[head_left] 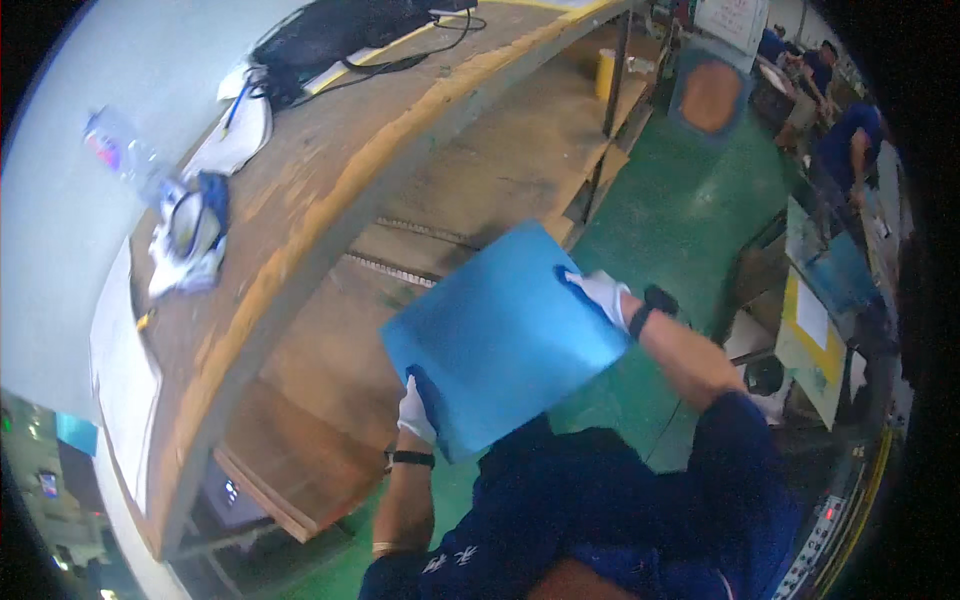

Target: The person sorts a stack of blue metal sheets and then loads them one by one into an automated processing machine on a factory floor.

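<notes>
We held the blue sheet [505, 330] to the right of the wooden surface [300, 180], our left hand [416, 412] gripping the edge nearer that surface and our right hand [604, 294] gripping the farther edge. That spread presumably balanced its broad, thin shape.

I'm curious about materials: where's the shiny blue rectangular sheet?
In the head view's centre, the sheet is held between the white-gloved left hand and white-gloved right hand.

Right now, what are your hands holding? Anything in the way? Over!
Left hand and right hand gripping opposite edges. Blue sheet tilted, uncovered. Wooden bench at left.
</notes>
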Demonstrator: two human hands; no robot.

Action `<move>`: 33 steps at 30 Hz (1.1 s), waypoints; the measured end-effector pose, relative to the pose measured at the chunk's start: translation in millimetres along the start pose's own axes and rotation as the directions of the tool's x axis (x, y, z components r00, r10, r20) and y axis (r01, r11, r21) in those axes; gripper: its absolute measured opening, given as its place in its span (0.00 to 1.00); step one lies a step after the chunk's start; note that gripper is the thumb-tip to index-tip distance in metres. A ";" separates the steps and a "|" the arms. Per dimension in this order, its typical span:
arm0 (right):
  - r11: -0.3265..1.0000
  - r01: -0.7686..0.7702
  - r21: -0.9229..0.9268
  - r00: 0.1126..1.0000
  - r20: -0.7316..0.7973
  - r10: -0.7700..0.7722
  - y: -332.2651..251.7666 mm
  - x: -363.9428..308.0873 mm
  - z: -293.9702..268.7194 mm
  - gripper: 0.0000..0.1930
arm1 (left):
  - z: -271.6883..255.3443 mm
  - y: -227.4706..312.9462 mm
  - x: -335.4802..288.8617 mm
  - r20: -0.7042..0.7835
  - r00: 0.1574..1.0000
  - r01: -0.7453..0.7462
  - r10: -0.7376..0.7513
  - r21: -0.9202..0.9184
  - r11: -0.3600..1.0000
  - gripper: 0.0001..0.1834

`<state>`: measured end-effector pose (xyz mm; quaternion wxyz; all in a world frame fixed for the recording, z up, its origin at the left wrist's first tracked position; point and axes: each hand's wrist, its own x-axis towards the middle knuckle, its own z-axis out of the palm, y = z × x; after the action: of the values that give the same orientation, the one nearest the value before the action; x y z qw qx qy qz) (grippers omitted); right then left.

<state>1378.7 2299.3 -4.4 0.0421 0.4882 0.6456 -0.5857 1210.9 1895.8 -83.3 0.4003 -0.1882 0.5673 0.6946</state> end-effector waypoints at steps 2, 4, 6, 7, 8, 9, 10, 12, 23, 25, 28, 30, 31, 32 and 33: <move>0.993 0.060 -0.100 0.998 0.034 -0.057 -65.6 68.4 1.8 0.37 | 28.3 18.0 41.5 -0.143 0.973 -0.213 0.179 -0.281 0.936 0.26; 0.883 0.341 -0.323 0.939 0.167 -0.302 -104.5 118.4 5.4 0.33 | 50.9 48.1 65.1 -0.119 0.979 -0.179 0.164 -0.137 0.974 0.26; 0.853 0.099 -0.513 0.995 0.068 -0.075 -137.0 172.9 19.2 0.36 | 71.0 68.4 91.5 -0.170 0.985 -0.030 0.006 -0.139 0.990 0.25; 0.825 0.218 -0.521 0.965 0.244 -0.101 -166.0 174.7 27.9 0.35 | 58.6 70.5 114.5 -0.143 0.987 -0.103 0.072 -0.225 0.969 0.25; 0.814 0.251 -0.523 0.953 0.283 -0.111 -187.1 171.0 30.2 0.35 | 42.9 68.3 130.3 -0.179 0.980 -0.130 0.088 -0.240 0.962 0.25; 0.630 0.530 -0.567 0.845 0.413 -0.339 -197.5 161.8 23.3 0.33 | 37.5 59.7 143.9 -0.197 0.972 -0.175 0.127 -0.254 0.951 0.24; 0.374 0.744 -0.553 0.663 0.542 -0.517 -206.7 164.5 17.0 0.32 | 41.9 59.9 156.9 -0.206 0.963 -0.222 0.171 -0.260 0.940 0.24; 0.311 0.789 -0.529 0.609 0.615 -0.501 -212.3 191.7 12.8 0.32 | 37.1 56.1 176.1 -0.260 0.944 -0.275 0.203 -0.281 0.920 0.25; 0.455 0.593 -0.665 0.805 0.504 -0.313 -163.5 339.4 -2.1 0.33 | 54.5 37.7 181.6 -0.575 0.767 -0.136 0.285 0.288 0.948 0.28; 0.429 0.619 -0.658 0.785 0.525 -0.329 -170.3 348.6 22.7 0.34 | 50.6 33.9 180.8 -0.591 0.725 0.073 0.354 0.577 0.814 0.29; 0.330 0.825 -0.459 0.561 0.731 -0.387 -192.6 292.8 165.9 0.34 | -44.4 -4.9 92.7 -0.666 0.474 0.389 0.575 0.745 0.542 0.30; 0.395 0.639 -0.659 0.768 0.519 -0.376 -156.4 395.3 44.5 0.34 | 137.4 30.5 86.1 -0.562 0.623 -0.054 0.544 0.663 0.747 0.28; 0.401 0.654 -0.641 0.755 0.515 -0.407 -164.5 392.1 51.1 0.34 | 146.0 36.9 34.3 -0.571 0.582 -0.176 0.579 0.607 0.775 0.25; 0.398 0.676 -0.620 0.735 0.531 -0.421 -164.7 387.4 67.0 0.35 | 142.1 14.8 -10.5 -0.605 0.525 -0.291 0.599 0.533 0.794 0.22; 0.389 0.690 -0.610 0.723 0.559 -0.407 -156.4 385.6 74.0 0.35 | 131.3 -19.3 -50.9 -0.621 0.491 -0.270 0.611 0.558 0.785 0.24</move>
<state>1033.6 2489.8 -157.0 0.1566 0.0694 0.9422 -0.2880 1282.0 2002.3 -21.7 -0.0527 -0.2298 0.8359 0.4956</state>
